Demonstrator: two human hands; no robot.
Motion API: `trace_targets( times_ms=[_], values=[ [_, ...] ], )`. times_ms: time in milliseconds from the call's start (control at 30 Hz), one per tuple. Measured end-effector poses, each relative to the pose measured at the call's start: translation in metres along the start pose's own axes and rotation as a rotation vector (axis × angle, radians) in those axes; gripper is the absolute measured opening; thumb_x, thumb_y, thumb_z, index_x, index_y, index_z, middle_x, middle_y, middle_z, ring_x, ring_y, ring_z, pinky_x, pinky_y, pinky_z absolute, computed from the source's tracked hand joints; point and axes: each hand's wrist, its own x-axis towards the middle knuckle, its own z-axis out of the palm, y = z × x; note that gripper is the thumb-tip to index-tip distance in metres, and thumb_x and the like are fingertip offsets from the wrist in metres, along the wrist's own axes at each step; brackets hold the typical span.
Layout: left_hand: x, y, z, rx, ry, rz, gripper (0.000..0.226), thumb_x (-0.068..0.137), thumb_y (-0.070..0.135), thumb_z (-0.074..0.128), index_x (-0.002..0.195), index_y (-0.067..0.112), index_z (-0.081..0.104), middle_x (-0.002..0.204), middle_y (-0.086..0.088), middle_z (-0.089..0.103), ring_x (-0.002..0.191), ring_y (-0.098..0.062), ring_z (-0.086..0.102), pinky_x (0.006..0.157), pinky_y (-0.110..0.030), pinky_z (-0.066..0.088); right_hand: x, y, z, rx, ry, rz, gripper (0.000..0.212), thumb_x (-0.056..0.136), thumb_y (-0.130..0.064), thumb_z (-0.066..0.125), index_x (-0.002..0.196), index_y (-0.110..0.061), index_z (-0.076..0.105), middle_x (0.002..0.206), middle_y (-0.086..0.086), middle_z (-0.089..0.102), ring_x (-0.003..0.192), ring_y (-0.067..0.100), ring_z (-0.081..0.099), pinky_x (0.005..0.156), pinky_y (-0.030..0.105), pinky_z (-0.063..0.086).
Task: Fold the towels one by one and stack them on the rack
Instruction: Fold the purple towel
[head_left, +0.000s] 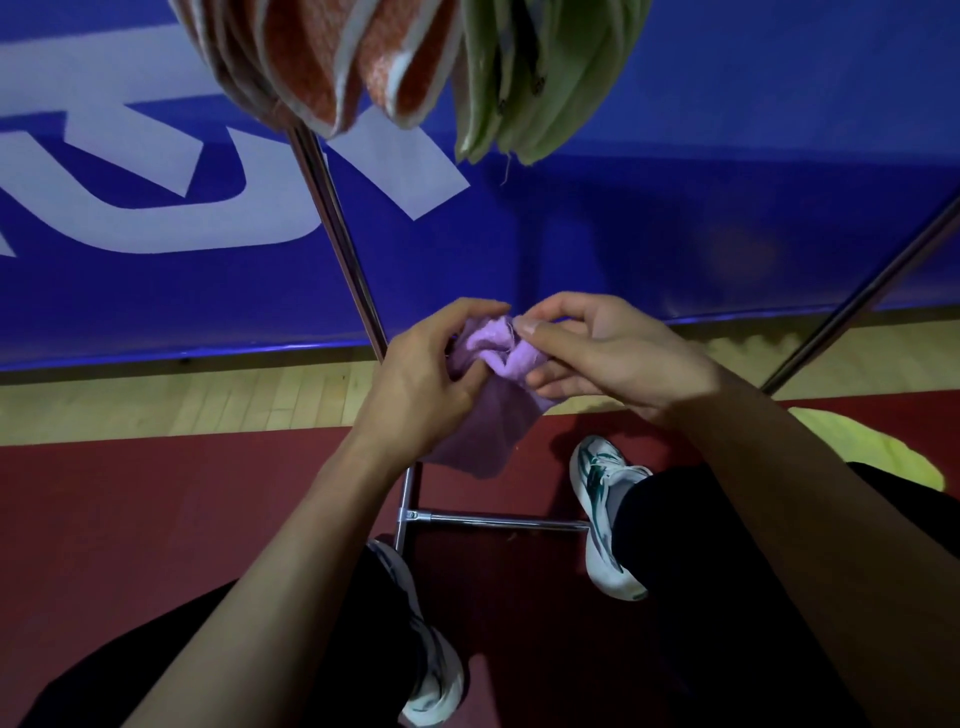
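Item: my left hand (415, 384), fingers curled into the purple towel (488, 384); towel bunched at centre before the rack (337, 223); my right hand (602, 353) pinching its top edge. Risk: bunching hides corners, giving a crooked fold.

Dim indoor light with a bluish cast, soft shadows on the floor, slight softness and wide-angle bending toward the frame edges.

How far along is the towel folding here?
Done: orange towels and green towels hang folded on the rack. In hand: both hands, left and right, grip a bunched purple towel. Left: folding and stacking it; a yellow-green cloth may follow.
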Motion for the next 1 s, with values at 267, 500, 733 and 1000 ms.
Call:
trace_targets(
  times_ms=[267, 500, 733, 1000],
  values=[
    [-0.003, 0.002, 0.007, -0.059, -0.024, -0.031, 0.035, 0.089, 0.016, 0.073, 0.122, 0.028, 0.068, 0.107, 0.013, 0.074, 0.096, -0.01, 0.07, 0.087, -0.038, 0.058, 0.0, 0.012, 0.0, -0.433, -0.016, -0.137, 0.022, 0.087, -0.045, 0.078, 0.093, -0.025, 0.069, 0.083, 0.004, 0.078, 0.085, 0.03, 0.075, 0.088, 0.053, 0.06],
    [0.002, 0.014, -0.01, -0.709, -0.184, -0.333, 0.028, 0.103, 0.011, 0.05, 0.12, 0.013, 0.072, 0.115, -0.014, 0.075, 0.106, -0.021, 0.069, 0.097, -0.041, 0.054, 0.001, 0.005, -0.008, -0.258, 0.012, -0.187, 0.006, 0.103, -0.023, 0.061, 0.105, -0.019, 0.066, 0.085, 0.006, 0.076, 0.077, 0.013, 0.067, 0.077, 0.03, 0.054],
    [0.0, 0.008, -0.002, -0.454, -0.167, -0.174, 0.017, 0.1, 0.024, 0.069, 0.116, 0.018, 0.072, 0.102, -0.031, 0.07, 0.085, -0.038, 0.065, 0.085, -0.064, 0.052, -0.003, 0.005, -0.005, -0.493, 0.033, -0.268, 0.004, 0.106, -0.024, 0.052, 0.104, -0.026, 0.055, 0.076, 0.003, 0.077, 0.073, 0.014, 0.075, 0.086, 0.045, 0.06],
    [0.002, 0.005, -0.002, -0.418, -0.129, -0.192, 0.012, 0.103, 0.018, 0.065, 0.11, 0.015, 0.074, 0.095, -0.029, 0.071, 0.077, -0.037, 0.062, 0.073, -0.047, 0.052, 0.001, 0.005, -0.008, -0.57, -0.001, -0.283, 0.007, 0.104, -0.034, 0.049, 0.099, -0.032, 0.054, 0.081, -0.002, 0.076, 0.08, 0.021, 0.071, 0.086, 0.053, 0.057]
  ],
)
